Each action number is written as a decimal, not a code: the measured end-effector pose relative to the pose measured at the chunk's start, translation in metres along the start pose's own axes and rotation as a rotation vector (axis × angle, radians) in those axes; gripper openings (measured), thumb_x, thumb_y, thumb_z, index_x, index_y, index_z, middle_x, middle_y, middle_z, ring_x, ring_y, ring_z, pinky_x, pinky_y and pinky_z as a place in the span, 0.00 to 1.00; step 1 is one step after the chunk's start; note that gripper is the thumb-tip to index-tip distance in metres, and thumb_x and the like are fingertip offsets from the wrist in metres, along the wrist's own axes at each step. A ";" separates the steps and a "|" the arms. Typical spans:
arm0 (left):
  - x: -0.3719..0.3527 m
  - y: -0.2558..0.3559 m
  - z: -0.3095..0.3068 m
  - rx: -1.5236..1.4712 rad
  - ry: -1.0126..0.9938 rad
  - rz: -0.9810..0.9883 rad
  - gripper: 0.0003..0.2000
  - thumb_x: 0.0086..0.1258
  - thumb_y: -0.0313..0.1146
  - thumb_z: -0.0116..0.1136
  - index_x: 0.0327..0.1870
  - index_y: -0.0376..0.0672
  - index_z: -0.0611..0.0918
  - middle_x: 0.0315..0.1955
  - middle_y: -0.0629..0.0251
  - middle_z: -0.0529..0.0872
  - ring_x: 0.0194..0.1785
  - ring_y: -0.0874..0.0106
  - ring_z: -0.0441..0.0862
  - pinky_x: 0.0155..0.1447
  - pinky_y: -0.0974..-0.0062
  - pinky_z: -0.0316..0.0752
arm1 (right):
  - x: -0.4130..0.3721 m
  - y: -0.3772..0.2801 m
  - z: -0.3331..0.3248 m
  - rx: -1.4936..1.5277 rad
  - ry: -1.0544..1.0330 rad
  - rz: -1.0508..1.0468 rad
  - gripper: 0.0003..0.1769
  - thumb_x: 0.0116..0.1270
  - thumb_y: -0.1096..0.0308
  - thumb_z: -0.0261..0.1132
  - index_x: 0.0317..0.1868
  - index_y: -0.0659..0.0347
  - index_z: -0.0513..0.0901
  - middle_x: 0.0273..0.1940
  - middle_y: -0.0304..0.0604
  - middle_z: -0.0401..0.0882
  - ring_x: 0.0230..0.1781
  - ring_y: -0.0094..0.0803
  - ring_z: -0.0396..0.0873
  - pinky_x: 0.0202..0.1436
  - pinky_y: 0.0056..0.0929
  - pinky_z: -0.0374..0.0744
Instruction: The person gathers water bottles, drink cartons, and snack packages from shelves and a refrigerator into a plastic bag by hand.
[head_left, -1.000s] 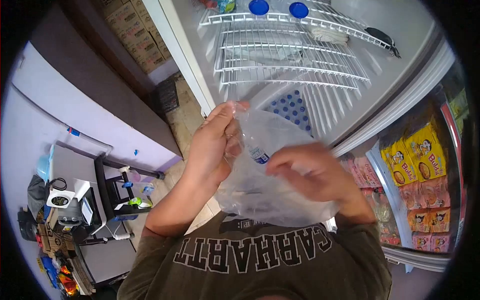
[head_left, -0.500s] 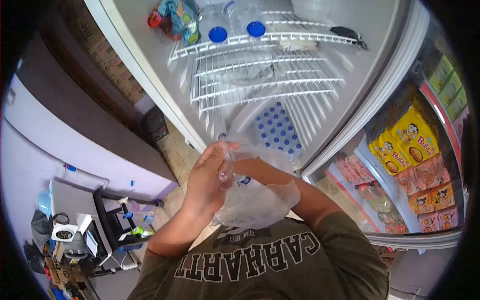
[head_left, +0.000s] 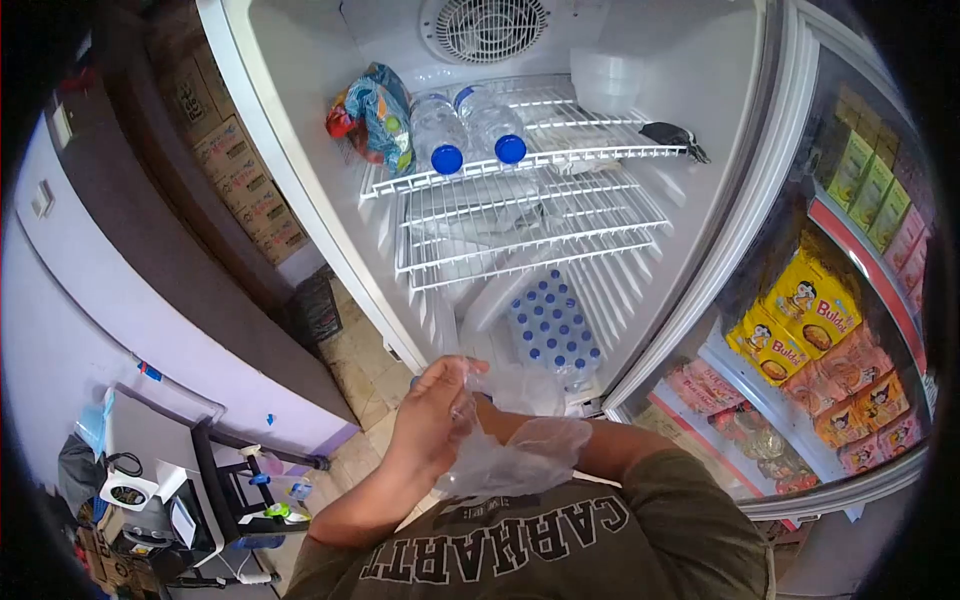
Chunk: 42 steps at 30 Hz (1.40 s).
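Note:
Close to my chest, my left hand (head_left: 435, 415) is closed around the gathered edge of a clear plastic bag (head_left: 515, 460). The bag hangs loose and crumpled between my arms. My right forearm (head_left: 610, 450) reaches across behind the bag, and its hand is hidden by the plastic and my left hand, so I cannot see its fingers. Beyond my hands stands an open upright fridge with wire shelves (head_left: 540, 260). On its floor sits a pack of small bottles with blue caps (head_left: 555, 325).
Two large blue-capped bottles (head_left: 465, 130) and a colourful packet (head_left: 380, 120) lie on the upper shelf. At the right, the glass door (head_left: 640, 385) stands open, with noodle packs (head_left: 800, 310) behind glass. A black rack (head_left: 225, 480) is at the left.
My view has tilted upward, so more of the fridge's top shows and my hands sit lower in the picture. My left hand keeps its grip on the bag.

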<state>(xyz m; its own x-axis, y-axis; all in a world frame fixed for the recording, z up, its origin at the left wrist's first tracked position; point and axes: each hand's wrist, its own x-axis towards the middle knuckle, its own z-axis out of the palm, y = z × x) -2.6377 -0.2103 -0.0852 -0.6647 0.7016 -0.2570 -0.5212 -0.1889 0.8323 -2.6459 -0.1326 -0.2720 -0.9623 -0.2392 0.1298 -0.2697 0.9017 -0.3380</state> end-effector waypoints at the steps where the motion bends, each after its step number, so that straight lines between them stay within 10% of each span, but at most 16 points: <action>1: -0.002 -0.001 0.000 0.023 0.011 -0.011 0.12 0.72 0.41 0.47 0.42 0.42 0.76 0.13 0.80 0.59 0.16 0.85 0.55 0.21 0.86 0.51 | -0.003 0.018 -0.012 0.033 0.000 0.017 0.22 0.61 0.58 0.58 0.52 0.60 0.76 0.42 0.53 0.77 0.46 0.43 0.76 0.52 0.43 0.72; 13: 0.010 0.010 -0.033 -0.119 0.141 0.087 0.09 0.72 0.38 0.48 0.42 0.43 0.77 0.12 0.79 0.58 0.14 0.84 0.54 0.19 0.85 0.51 | -0.047 0.023 -0.051 0.478 -0.065 0.280 0.21 0.59 0.63 0.57 0.53 0.60 0.73 0.50 0.56 0.74 0.52 0.48 0.74 0.55 0.43 0.70; 15: 0.014 0.020 -0.043 -0.196 0.168 0.100 0.10 0.72 0.38 0.47 0.43 0.43 0.76 0.13 0.79 0.59 0.14 0.84 0.54 0.18 0.86 0.51 | -0.077 0.019 -0.117 0.493 -0.080 0.078 0.24 0.58 0.60 0.62 0.54 0.61 0.72 0.49 0.52 0.75 0.50 0.47 0.75 0.54 0.38 0.72; 25: 0.021 0.017 -0.025 -0.133 0.092 -0.008 0.10 0.73 0.38 0.45 0.44 0.44 0.75 0.14 0.79 0.61 0.15 0.84 0.56 0.18 0.87 0.51 | -0.147 0.014 -0.327 0.243 1.330 -0.339 0.26 0.49 0.77 0.70 0.50 0.60 0.75 0.58 0.53 0.68 0.54 0.40 0.73 0.53 0.30 0.74; 42: 0.006 0.036 0.007 -0.005 0.118 0.066 0.13 0.73 0.38 0.45 0.47 0.39 0.76 0.14 0.80 0.59 0.15 0.85 0.53 0.19 0.85 0.49 | -0.023 0.102 -0.326 -0.386 1.031 -0.050 0.21 0.56 0.70 0.66 0.51 0.60 0.74 0.53 0.50 0.73 0.56 0.46 0.71 0.55 0.35 0.72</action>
<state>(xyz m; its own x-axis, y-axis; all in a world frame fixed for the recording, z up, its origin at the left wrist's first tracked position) -2.6570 -0.2081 -0.0538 -0.7560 0.6017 -0.2576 -0.4762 -0.2357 0.8472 -2.6395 0.0820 -0.0055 -0.4105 -0.0253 0.9115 -0.1051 0.9943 -0.0197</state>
